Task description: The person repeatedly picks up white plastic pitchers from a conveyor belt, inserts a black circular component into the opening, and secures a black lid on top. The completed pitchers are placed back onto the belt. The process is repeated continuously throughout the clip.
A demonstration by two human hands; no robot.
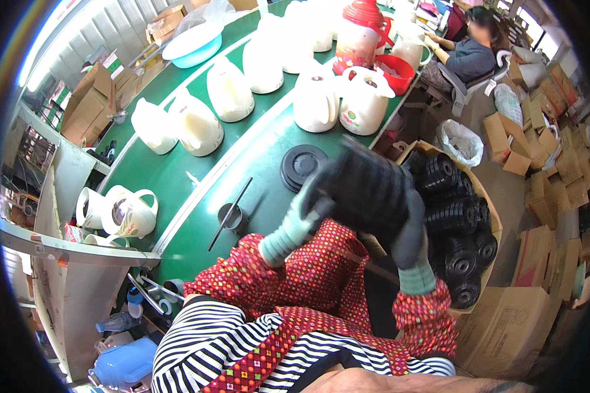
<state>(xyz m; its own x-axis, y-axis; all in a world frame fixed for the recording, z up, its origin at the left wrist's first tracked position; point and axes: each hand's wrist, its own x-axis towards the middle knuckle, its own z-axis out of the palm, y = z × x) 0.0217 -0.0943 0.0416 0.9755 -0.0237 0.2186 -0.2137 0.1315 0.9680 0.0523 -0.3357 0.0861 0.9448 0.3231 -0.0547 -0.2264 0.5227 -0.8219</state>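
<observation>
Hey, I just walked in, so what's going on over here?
Someone in gloves is holding a stack of black discs between both hands, the left hand at one end and the right hand at the other; the stack is blurred. More black pieces fill a cardboard box on the right. A round black piece lies on the green table, with white jugs standing farther along. A co-worker sits near the far end.

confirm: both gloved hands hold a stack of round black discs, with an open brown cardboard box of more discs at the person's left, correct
Not quite: the head view shows the open brown cardboard box at the person's right. The hands do hold the stack of discs.
</observation>
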